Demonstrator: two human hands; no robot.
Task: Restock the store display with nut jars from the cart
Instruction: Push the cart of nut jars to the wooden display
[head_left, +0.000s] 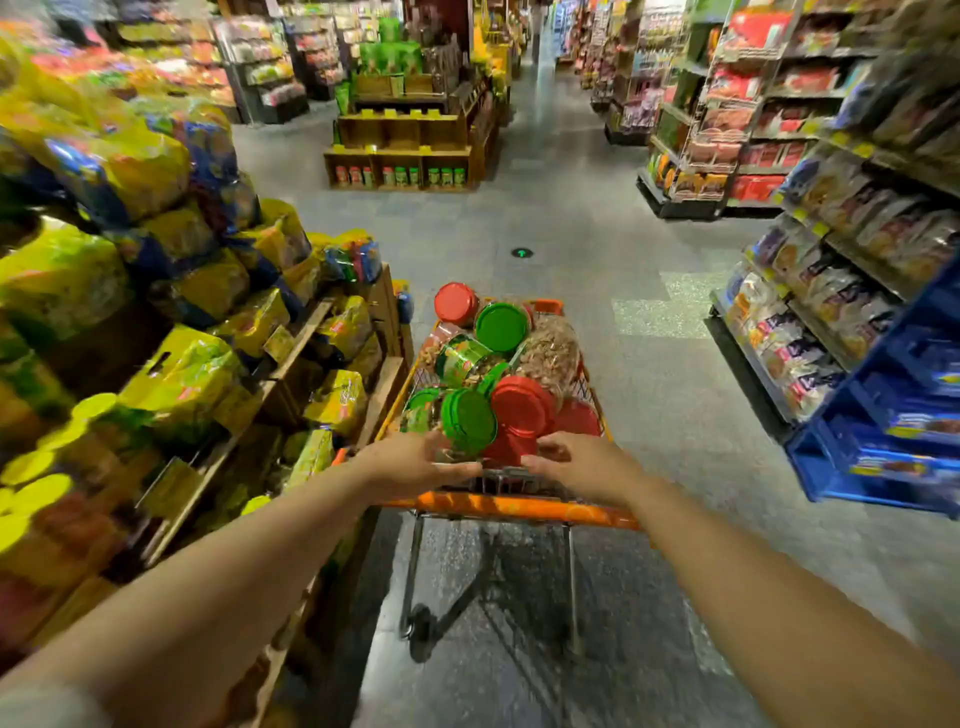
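Both arms reach forward to an orange wire shopping cart (519, 506) standing in a grey tiled supermarket aisle. The left hand (415, 465) has its fingers curled over the metal top rail at the cart's near end, gripping it. The right hand (576, 462) lies on the same rail just to the right; its fingers seem curled round the rail too, though blur makes the grip hard to judge.

The cart basket is heaped with clear plastic nut jars (550, 353), some with green screw lids (470, 421), some with red lids (522, 405), lying tilted against one another just beyond the hands.

Far up the aisle stands a stepped wooden display stand (400, 140); its lowest shelf holds a row of small jars with red and green lids. On the near left, wooden shelves carry yellow snack bags (176, 374). On the right are metal shelves of packaged goods (810, 312).
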